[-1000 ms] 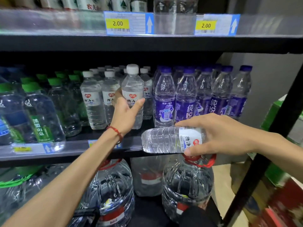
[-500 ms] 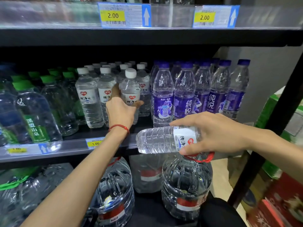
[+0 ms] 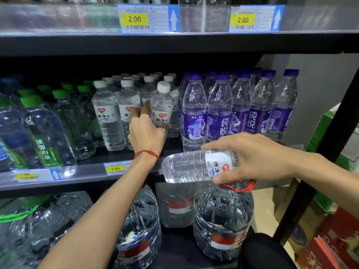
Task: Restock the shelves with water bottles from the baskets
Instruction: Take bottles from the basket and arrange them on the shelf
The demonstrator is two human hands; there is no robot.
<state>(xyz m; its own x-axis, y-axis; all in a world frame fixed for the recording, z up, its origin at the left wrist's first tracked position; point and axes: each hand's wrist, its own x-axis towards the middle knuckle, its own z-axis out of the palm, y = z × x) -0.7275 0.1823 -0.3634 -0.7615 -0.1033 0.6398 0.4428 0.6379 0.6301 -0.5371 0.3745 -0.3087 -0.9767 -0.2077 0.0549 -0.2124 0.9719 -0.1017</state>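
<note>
Left hand (image 3: 146,134) fingers (image 3: 145,109), wrapped round the white-capped bottle (image 3: 162,105), have lowered it into the row ahead; right hand (image 3: 258,158) grips the next bottle (image 3: 186,166).

I see an upright bottle (image 3: 161,111), clear with white cap and white label, in front of the white-cap row on the middle shelf (image 3: 87,178); its base is hidden. At its 5 o'clock a second bottle (image 3: 186,166) of the same kind lies horizontal in the air, base toward 9 o'clock.

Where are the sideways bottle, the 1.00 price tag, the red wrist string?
sideways bottle (image 3: 184,167): head view, ribbed body.
1.00 price tag (image 3: 115,168): head view, yellow field.
red wrist string (image 3: 146,152): head view, middle strand.
</note>
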